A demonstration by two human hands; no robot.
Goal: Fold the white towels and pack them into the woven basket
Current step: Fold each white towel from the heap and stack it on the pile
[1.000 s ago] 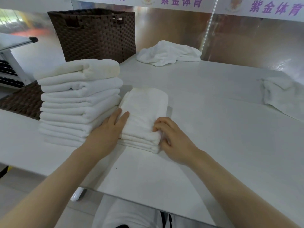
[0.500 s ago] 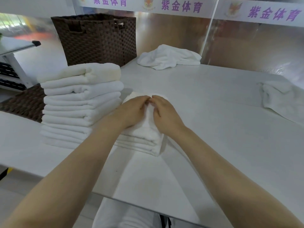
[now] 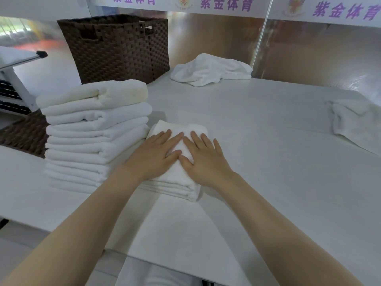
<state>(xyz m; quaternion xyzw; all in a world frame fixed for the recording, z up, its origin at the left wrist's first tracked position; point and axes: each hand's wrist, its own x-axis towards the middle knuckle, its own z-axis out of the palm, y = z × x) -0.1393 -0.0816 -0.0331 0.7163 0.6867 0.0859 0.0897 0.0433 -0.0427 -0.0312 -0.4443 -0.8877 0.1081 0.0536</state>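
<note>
Both hands, left (image 3: 155, 154) and right (image 3: 203, 159), have spread flat, fingers straight, pressing the folded towel (image 3: 179, 178) just beside the towel stack (image 3: 92, 129).

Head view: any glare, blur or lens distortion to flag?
Head view: wide-angle bowing curves the white table edge; glare on the shiny metallic wall panel; dark brown woven basket slightly soft; white folded towels nearly blend into the table; shadows soft.
</note>
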